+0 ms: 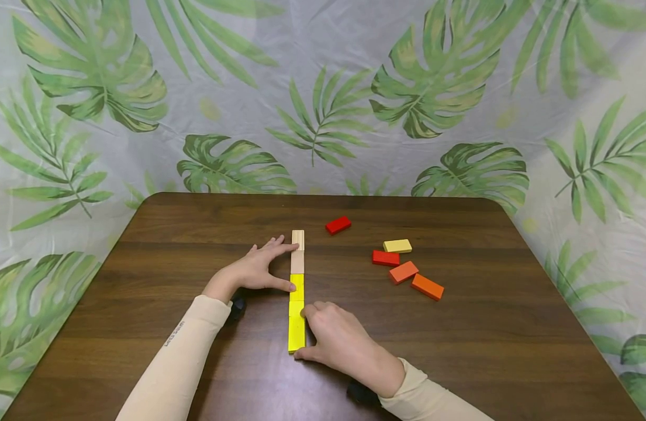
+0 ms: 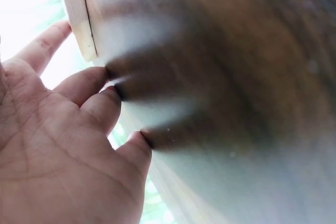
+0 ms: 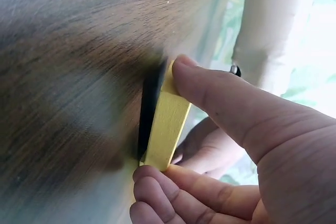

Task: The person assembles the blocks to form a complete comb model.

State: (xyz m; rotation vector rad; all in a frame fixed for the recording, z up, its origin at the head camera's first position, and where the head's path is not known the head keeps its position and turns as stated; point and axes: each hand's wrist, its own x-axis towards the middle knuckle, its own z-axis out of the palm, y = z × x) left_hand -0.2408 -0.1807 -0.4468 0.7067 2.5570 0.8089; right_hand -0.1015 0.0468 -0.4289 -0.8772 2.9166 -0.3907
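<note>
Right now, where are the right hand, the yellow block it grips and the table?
Right hand (image 1: 342,340): head view, back of the hand.
Yellow block (image 3: 169,127): right wrist view, camera-facing side.
Table (image 1: 512,345): head view, bare top.

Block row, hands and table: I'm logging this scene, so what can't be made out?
Head: some fingers of the right hand, hidden under its back.
Left wrist: the rest of the pale blocks, cut off by the top edge.
Left wrist: grain of the table, blurred.
Right wrist: part of the yellow blocks, hidden by the thumb.
</note>
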